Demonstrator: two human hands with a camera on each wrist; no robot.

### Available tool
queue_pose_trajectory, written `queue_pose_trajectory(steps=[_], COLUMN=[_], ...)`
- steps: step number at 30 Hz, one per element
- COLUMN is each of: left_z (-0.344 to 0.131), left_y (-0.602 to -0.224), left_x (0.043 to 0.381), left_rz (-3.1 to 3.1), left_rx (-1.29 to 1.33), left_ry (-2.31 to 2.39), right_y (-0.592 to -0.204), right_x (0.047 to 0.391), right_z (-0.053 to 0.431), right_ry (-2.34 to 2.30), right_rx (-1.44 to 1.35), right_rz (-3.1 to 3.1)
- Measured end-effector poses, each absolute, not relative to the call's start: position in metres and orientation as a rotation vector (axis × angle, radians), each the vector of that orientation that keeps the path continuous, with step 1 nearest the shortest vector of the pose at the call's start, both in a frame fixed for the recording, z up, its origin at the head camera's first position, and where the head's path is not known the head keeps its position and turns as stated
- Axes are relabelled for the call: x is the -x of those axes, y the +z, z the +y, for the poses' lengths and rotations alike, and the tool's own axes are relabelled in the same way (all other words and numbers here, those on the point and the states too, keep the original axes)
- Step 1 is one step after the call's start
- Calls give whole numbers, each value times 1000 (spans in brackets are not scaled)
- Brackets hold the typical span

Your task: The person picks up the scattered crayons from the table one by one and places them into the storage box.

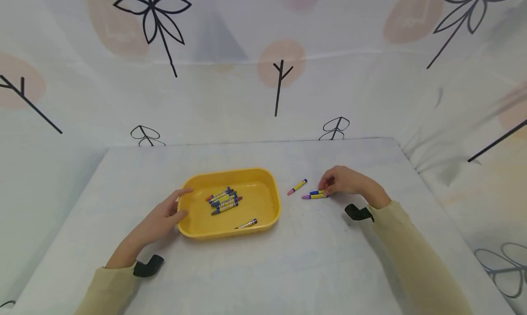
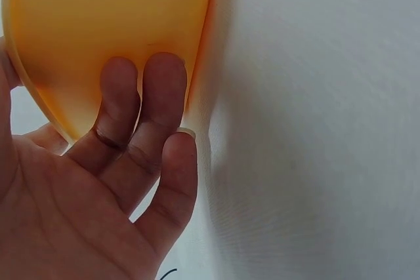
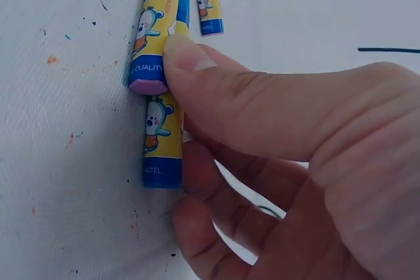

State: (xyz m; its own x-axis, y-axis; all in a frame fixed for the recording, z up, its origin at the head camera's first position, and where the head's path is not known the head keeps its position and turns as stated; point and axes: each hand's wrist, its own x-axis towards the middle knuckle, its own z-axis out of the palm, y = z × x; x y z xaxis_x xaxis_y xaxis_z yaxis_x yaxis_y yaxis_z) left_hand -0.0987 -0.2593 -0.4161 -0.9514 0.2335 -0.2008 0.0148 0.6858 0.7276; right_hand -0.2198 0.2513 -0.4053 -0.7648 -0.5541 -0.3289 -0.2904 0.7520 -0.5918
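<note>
My left hand (image 1: 164,216) holds the left end of a yellow plastic tray (image 1: 257,198). In the left wrist view, two fingertips lie against the tray's outer wall while other fingers reach over the rim. Right of the tray, my right hand (image 1: 343,180) pinches at two crayons lying side by side, a purple crayon (image 1: 314,197) and a blue crayon (image 3: 163,136). The right wrist view has the thumb on the purple crayon's yellow wrapper, with the other fingers curled by the blue one. A pink crayon (image 1: 297,187) rests between this hand and the tray.
Inside the tray, several crayons (image 1: 224,200) lie in a cluster, and a single crayon (image 1: 246,224) sits by the near wall. The white-covered table (image 1: 288,269) meets a patterned cloth backdrop (image 1: 230,100) at its far edge. Small coloured specks mark the cover near the right hand.
</note>
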Motion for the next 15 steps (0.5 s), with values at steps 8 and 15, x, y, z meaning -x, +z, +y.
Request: queue_pose_trajectory(steps=[8,15], left_z=[-259,-260], left_y=[-416,-417], left_x=[98,99], left_rz=[2628,2621], left_rx=[-204,-201], left_ry=[1120,1120], right_y=[-403,-404], right_x=[218,220], right_z=[249,250], right_ry=[-679,-671], right_rx=[602,631], right_rz=[2447,2448])
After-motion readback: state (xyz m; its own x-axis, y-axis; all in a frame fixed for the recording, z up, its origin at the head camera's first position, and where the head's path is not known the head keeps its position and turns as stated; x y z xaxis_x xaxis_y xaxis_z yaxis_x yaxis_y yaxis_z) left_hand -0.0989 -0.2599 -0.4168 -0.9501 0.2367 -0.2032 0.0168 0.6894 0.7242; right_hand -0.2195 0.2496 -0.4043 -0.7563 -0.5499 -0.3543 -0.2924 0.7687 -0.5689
